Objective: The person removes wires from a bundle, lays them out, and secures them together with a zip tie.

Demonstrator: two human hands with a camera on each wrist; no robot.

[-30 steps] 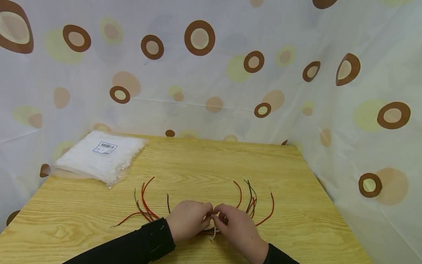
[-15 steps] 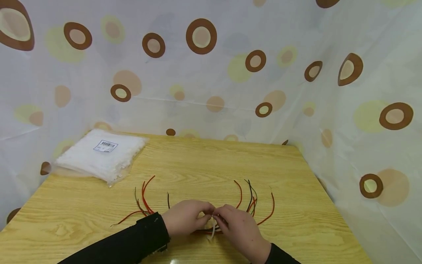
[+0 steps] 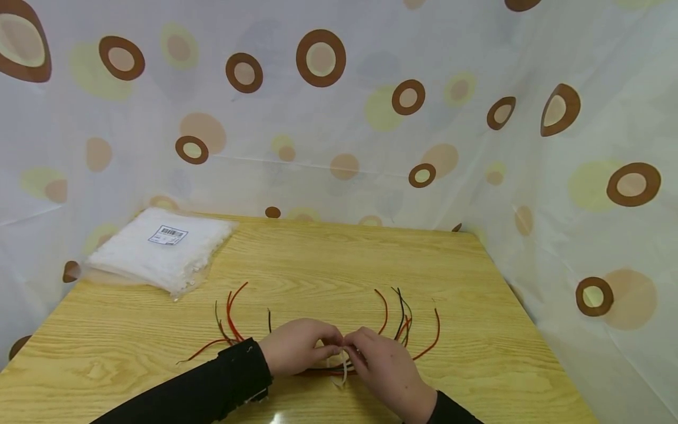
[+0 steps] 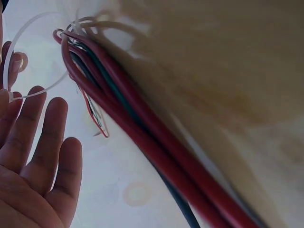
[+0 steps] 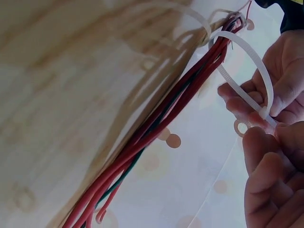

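A white cable tie (image 3: pixel 345 368) forms a wide loop around a bundle of red, black and green wires (image 5: pixel 161 118) lying on the table. My left hand (image 3: pixel 296 347) pinches the tie near its small head (image 5: pixel 264 112); its other fingers are spread in the left wrist view. My right hand (image 3: pixel 386 365) pinches the tie's end just past the head, fingers curled in the right wrist view. Both hands' fingertips nearly meet above the bundle. In the head view they hide part of the loop and the wires' middle.
A clear plastic bag (image 3: pixel 159 250) of white items with a label lies at the table's back left. Loose wire ends fan out on both sides of the hands across the wooden table (image 3: pixel 328 265). A patterned curtain (image 3: pixel 365 135) stands behind and beside it.
My left hand and sleeve have shifted slightly left, and its thumb lies straighter. The right hand has barely moved. More of the bundle and tie shows between the hands.
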